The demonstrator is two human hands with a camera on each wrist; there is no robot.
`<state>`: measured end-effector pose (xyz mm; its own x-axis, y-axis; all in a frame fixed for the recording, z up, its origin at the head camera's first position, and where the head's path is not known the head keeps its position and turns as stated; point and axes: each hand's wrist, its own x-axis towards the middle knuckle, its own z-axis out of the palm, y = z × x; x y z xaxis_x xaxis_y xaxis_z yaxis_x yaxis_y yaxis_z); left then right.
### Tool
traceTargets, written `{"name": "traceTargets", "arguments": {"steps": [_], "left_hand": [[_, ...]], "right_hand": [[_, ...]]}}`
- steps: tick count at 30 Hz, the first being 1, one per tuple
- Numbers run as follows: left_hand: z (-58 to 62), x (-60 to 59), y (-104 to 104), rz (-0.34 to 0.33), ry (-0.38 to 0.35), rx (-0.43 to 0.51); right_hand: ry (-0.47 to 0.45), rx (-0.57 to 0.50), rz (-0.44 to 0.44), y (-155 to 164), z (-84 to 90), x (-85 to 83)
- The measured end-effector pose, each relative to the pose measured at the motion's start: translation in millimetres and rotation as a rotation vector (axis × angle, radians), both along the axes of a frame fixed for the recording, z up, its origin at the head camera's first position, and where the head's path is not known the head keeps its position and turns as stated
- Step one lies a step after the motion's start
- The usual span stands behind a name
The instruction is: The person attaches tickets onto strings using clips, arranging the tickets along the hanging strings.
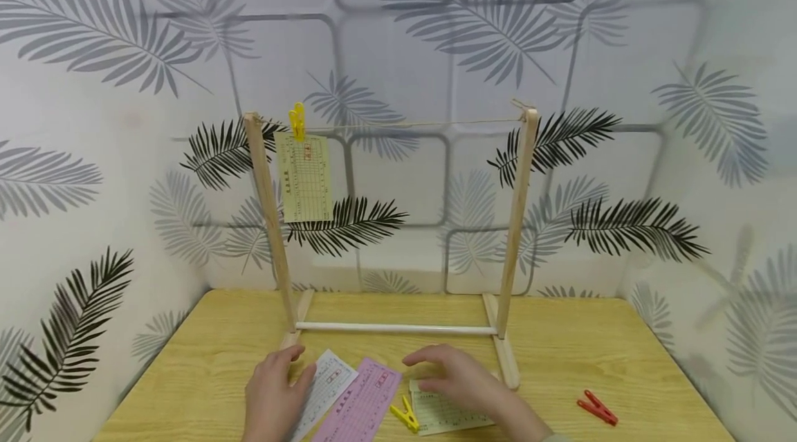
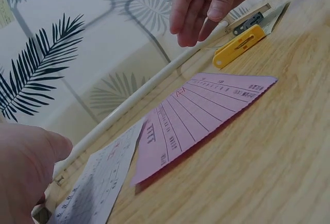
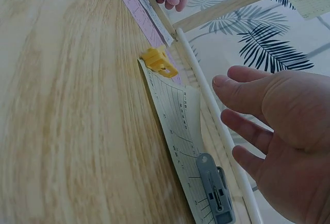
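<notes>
Both hands are down at the near edge of the table (image 1: 205, 359), in front of the wooden rack (image 1: 515, 221). The left hand (image 1: 274, 397) rests on the white slip (image 1: 326, 380), fingers relaxed and spread a bit, grip not pinching anything that I can see. Right next to it, partly overlapping, lies the pink slip (image 1: 364, 404). The right hand (image 1: 457, 376) hovers over the pale green slip (image 1: 438, 414), fingers loose and open, holding nothing. From the right wrist view that slip has a gray clip (image 3: 216, 190) lying on it. A yellow peg (image 1: 405, 416) sits between the pink and green slips, touching the green one's corner. A red peg (image 1: 596, 407) lies well off to the right. Up on the rack's string (image 1: 423, 124), another yellow peg (image 1: 297, 120) holds a hanging slip (image 1: 304, 179).
</notes>
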<state>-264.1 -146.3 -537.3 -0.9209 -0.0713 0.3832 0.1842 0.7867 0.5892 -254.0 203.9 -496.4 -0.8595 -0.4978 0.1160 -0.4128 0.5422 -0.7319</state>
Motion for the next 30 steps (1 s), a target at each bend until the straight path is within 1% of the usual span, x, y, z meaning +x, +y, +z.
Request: {"name": "traceTargets", "arguments": {"steps": [7, 10, 13, 16, 20, 23, 30], "left_hand": [[-7.8, 0.8, 0.5, 0.021, 0.059, -0.019], [-8.4, 1.6, 1.4, 0.031, 0.059, -0.016], [-8.1, 3.0, 1.9, 0.049, 0.029, -0.034], [-8.2, 4.1, 1.6, 0.072, -0.018, -0.066], [-8.9, 4.6, -1.5, 0.094, -0.069, -0.091], [-7.4, 4.8, -5.9, 0.091, -0.1, -0.101], [-0.7, 9.4, -12.1, 0.053, -0.187, -0.144]], "right_hand": [[-0.004, -0.015, 0.015, -2.2, -9.5, -2.8], [0.006, -0.023, 0.037, -3.2, -12.6, -4.3], [0.018, -0.019, 0.064, -4.2, -15.3, -5.2], [0.019, -0.008, 0.086, -5.3, -17.0, -6.0], [-0.001, 0.002, 0.121, -7.2, -17.7, -7.4], [-0.015, 0.01, 0.145, -8.4, -17.7, -8.3], [-0.073, 0.007, 0.152, -9.5, -15.0, -6.3]]}}
